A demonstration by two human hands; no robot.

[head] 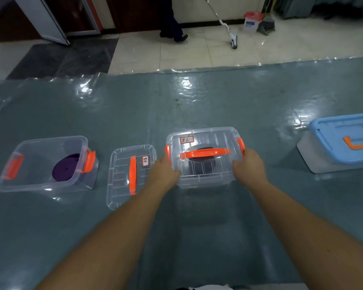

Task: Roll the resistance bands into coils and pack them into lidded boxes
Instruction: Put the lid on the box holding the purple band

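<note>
Our left hand (166, 170) and right hand (248, 164) grasp the lidded clear box (204, 155) by its ends, likely to snap its latches, mid-mat (197, 105).

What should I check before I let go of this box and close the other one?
1. Lid on held box: ok, it is on.
2. Its side clips latched: cannot tell.
3. Dark coil inside: ok.
4. Both hands, left and right, on the box ends: ok.
5. Purple coil in open box: ok.
6. Loose lid within reach: ok, between the boxes.
</note>
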